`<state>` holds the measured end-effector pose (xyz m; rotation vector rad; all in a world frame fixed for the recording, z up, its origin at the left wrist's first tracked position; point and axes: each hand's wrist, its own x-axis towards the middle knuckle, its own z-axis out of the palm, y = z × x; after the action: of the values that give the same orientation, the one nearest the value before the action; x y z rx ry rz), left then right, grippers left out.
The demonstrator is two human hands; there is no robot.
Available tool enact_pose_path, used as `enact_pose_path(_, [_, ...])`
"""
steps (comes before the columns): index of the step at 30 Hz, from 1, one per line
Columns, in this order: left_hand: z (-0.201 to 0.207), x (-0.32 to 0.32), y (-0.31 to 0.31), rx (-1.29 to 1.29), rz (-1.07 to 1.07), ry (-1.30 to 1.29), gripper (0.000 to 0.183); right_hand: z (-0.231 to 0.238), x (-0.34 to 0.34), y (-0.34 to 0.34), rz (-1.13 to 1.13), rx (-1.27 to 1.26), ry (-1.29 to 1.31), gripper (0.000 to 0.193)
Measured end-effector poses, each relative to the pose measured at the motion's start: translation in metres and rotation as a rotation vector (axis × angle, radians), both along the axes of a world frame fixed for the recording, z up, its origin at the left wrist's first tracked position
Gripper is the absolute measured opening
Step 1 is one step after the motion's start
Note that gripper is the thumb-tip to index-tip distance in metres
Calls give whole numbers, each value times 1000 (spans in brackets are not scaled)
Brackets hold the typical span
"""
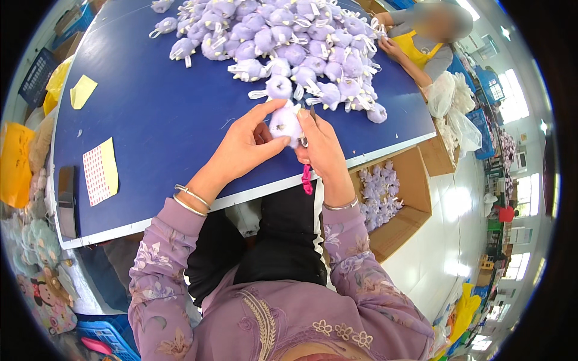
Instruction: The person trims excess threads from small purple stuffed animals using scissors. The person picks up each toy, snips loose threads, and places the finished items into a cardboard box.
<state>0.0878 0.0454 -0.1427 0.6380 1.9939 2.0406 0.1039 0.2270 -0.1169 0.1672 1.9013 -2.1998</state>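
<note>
Between my two hands is a small fluffy lilac plush toy (285, 124), held just above the near part of the table. My left hand (244, 144) grips it from the left, with thumb and index finger on either side. The right hand (324, 144) pinches its right side. Also in the right hand is a pair of small scissors (312, 114), its dark pointed tip showing past the fingers. A bright pink strip (307, 179) hangs below that hand. Just beyond lies a big pile of similar lilac plush toys (289, 48) with white loops and tags.
On the blue table (156, 114) lie a sticker sheet (100, 171), a yellow paper (83, 91) and a dark phone-like object (67, 201). An open cardboard box (409, 207) holding lilac toys (379, 192) stands at right. A co-worker in a yellow apron (415, 53) handles a toy at far right.
</note>
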Motion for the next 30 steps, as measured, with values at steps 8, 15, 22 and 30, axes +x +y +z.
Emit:
enact_pose_path(8, [5,5,2,148,27,-44,63,9,1,2,45,300,108,29])
enact_pose_path(15, [-5,-3,1,37,16,40,53,-1,4,-9,-109,314,312,17])
enact_pose_path(22, [4,-2,-3,140,-61,-251,41,-1,3,-19,-201,419,525,11])
enact_pose_path(30, [-1,-1,1,117,81,-164,34,4,2,-13,-67,736,796,11])
